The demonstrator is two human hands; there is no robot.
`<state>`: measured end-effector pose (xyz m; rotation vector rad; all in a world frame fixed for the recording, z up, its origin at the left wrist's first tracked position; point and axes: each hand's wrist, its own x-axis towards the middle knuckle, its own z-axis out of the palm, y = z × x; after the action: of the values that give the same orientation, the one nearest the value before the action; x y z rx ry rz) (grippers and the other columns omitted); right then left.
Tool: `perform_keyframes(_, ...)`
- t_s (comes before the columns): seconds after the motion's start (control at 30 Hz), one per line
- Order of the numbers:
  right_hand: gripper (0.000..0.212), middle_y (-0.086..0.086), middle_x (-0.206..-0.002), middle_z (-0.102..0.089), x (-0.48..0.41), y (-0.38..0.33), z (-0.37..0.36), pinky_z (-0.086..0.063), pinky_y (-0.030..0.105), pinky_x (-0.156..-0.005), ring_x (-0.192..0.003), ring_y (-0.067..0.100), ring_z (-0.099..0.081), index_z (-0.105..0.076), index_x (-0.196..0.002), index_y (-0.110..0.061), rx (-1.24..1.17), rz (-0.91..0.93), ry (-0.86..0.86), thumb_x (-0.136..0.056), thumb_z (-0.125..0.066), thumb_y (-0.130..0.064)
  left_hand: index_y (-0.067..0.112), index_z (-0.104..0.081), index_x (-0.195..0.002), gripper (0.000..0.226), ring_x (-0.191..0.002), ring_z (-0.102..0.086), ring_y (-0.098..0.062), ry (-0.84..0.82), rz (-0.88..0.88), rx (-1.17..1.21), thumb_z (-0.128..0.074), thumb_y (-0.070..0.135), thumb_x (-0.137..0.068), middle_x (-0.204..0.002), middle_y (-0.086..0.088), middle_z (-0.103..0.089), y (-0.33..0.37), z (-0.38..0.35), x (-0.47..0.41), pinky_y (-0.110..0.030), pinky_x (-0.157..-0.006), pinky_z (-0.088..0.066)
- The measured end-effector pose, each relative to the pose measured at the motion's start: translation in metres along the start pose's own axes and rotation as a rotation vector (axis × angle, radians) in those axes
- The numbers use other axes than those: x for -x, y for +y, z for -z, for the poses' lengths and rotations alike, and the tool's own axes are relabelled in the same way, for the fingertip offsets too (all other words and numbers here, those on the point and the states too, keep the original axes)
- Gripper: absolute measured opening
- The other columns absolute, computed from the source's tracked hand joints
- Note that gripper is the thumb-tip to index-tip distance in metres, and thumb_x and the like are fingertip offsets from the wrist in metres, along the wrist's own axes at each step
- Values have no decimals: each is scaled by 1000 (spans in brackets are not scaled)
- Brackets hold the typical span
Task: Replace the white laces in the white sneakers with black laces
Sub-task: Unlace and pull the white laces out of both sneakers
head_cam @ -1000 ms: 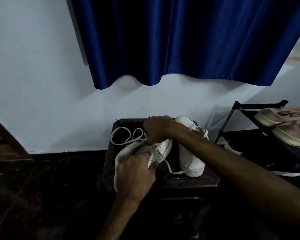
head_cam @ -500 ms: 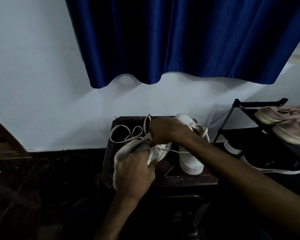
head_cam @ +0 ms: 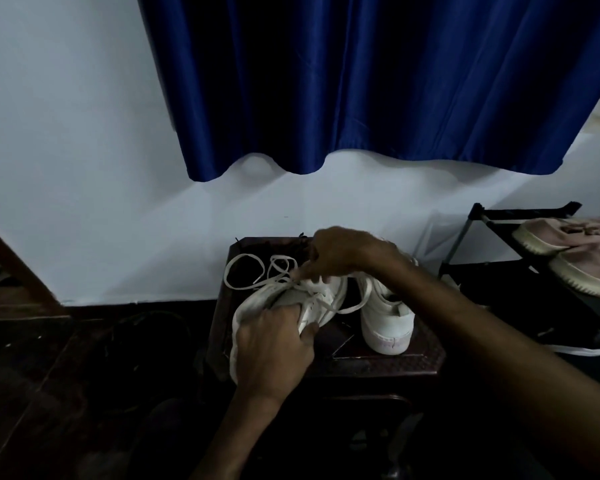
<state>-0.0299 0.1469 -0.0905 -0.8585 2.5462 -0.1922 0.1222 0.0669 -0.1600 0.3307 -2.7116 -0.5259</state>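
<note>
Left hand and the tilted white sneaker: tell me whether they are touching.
Touching. The head view shows the left hand wrapped round the tilted white sneaker, thumb pressed against its side, no gap between them.

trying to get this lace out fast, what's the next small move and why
Probably tug the white lace up out of the sneaker: the right hand pinches it, part looks still threaded, and the left hand grips the sneaker's near end.
</note>
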Motion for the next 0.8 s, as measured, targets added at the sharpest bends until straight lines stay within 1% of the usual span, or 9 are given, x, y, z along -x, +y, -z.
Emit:
perform_keyframes(0.1,38,-8,-62,-65,-2,-4,-11,-43,21,-57,-64,10,-60,-70,-65,-16,147,17,-58,-83,-68,-49,28,-65,-115,32,-104,-63,-10,13,-13,41,-61,45,-88,-108,10,-70,-1,-1,0,-23,-82,-42)
perform_keyframes(0.2,29,-8,-57,-58,-8,-11,-19,-45,25,-57,-57,10,-55,-60,-55,-18,258,5,31,-79,-70,-31,29,-67,-110,30,-100,-64,-10,6,-8,37,-60,47,-87,-103,10,-71,-2,-2,1,-22,-78,-42)
perform_keyframes(0.27,20,-5,-63,-57,-9,-15,-18,-42,25,-55,-62,13,-56,-60,-62,-17,247,-5,50,-78,-69,-25,29,-67,-110,29,-100,-64,-10,21,-17,27,-61,47,-87,-104,9,-71,-1,-2,1,-22,-78,-43)
perform_keyframes(0.37,22,0,-79,-66,-17,-15,1,-53,32,-68,-75,18,-63,-70,-83,-14,-174,14,425,-84,-68,-36,24,-69,-101,28,-96,-66,-15,24,-5,14,-63,46,-86,-98,4,-73,0,-3,0,-27,-77,-45)
perform_keyframes(0.43,25,3,-77,-71,-22,-11,13,-57,40,-73,-72,18,-66,-71,-77,-14,-537,21,698,-87,-68,-37,21,-71,-92,28,-89,-68,-17,2,3,-6,-64,46,-85,-91,2,-73,-2,-5,0,-28,-73,-46)
perform_keyframes(0.47,24,2,-78,-71,-22,-9,17,-57,39,-74,-74,18,-67,-70,-77,-15,-520,18,726,-87,-68,-37,20,-71,-90,27,-87,-68,-17,-1,6,-8,-66,46,-83,-88,2,-73,-3,-6,0,-28,-71,-47)
perform_keyframes(0.57,39,1,-85,-69,-14,-1,7,-53,32,-74,-82,21,-66,-70,-86,-16,-100,-53,451,-82,-67,-55,23,-72,-87,23,-84,-69,-12,12,8,-18,-72,45,-78,-86,7,-73,-4,-8,2,-24,-68,-47)
perform_keyframes(0.7,41,-8,-64,-66,4,-3,-9,-48,28,-70,-69,10,-63,-63,-63,-21,53,-44,15,-80,-68,-57,29,-68,-108,29,-102,-64,-9,38,-11,17,-63,48,-86,-105,12,-70,-2,-7,-1,-22,-80,-44)
perform_keyframes(0.8,37,-7,-67,-56,3,-12,-21,-47,29,-70,-76,16,-62,-52,-61,-19,203,-34,83,-79,-71,-45,31,-65,-116,33,-110,-60,-8,49,-35,45,-61,47,-88,-114,13,-68,-4,-7,0,-22,-86,-42)
